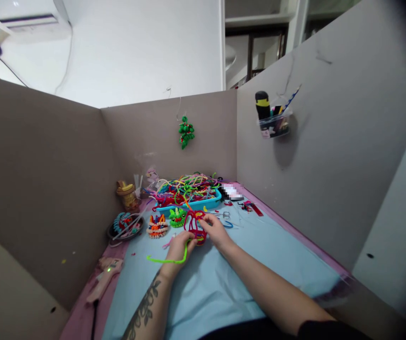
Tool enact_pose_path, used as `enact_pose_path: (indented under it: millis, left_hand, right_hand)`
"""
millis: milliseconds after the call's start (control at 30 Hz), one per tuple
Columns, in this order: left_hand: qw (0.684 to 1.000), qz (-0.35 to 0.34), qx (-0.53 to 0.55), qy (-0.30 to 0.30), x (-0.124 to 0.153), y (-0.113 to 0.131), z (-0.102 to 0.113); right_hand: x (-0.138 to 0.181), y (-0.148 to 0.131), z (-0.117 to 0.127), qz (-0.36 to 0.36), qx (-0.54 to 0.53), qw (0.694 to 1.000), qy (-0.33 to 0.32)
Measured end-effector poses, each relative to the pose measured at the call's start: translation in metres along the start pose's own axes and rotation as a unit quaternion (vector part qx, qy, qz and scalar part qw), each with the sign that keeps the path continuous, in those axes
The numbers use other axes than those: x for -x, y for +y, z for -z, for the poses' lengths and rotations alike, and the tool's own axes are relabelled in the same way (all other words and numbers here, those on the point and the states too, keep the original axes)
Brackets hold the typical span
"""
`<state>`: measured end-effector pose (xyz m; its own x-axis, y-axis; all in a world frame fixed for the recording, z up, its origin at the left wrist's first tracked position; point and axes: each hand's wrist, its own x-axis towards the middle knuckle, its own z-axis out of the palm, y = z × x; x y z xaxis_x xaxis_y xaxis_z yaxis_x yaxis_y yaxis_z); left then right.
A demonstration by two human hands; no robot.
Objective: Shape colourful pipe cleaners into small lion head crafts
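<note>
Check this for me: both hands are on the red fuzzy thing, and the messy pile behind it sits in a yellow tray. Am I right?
The pile behind the red fuzzy thing sits in a blue tray, not yellow, as the head view shows. The rest fits.

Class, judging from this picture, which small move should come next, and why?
Probably bend the lime-green pipe cleaner in toward the red pipe-cleaner frame: its long end sticks out loose past the left hand, while the right hand pinches the frame.

Head view, peering forward and down, close over the pale-blue tabletop cloth, facing the flat grey-brown back panel.
</note>
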<state>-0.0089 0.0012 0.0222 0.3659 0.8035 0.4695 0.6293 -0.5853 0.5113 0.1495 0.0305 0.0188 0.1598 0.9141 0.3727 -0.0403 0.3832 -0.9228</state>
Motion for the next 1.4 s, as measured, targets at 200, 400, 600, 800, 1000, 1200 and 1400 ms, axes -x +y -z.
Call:
enact_pose_path:
  millis: [200, 400, 600, 800, 1000, 1200, 1400]
  left_hand:
    - [0.999, -0.042, -0.028, -0.020, 0.001, 0.004, -0.005]
    - [0.998, -0.045, -0.038, -0.009, 0.001, -0.001, -0.008]
    - [0.999, -0.046, -0.026, -0.004, 0.001, 0.000, -0.008]
    - [0.999, -0.044, -0.025, 0.014, 0.002, 0.005, -0.006]
    - [0.998, -0.054, -0.020, 0.005, 0.002, 0.005, -0.006]
    - [1.000, -0.015, 0.001, 0.016, 0.001, 0.005, -0.004]
    - [0.980, 0.112, 0.150, 0.066, 0.000, -0.005, 0.007]
  right_hand:
    - [-0.002, 0.002, 0.007, 0.098, 0.173, 0.978, 0.068]
    - [-0.002, -0.001, 0.008, 0.127, 0.177, 0.974, 0.069]
    - [-0.005, -0.003, 0.012, 0.120, 0.175, 0.971, 0.110]
    - [-0.011, 0.009, 0.013, 0.016, 0.091, 0.990, 0.103]
    - [-0.018, 0.026, 0.012, 0.003, 0.010, 0.995, 0.097]
    - [-0.018, 0.018, 0.010, -0.067, -0.082, 0.992, 0.071]
    - [-0.005, -0.001, 0.007, 0.024, 0.032, 0.999, 0.026]
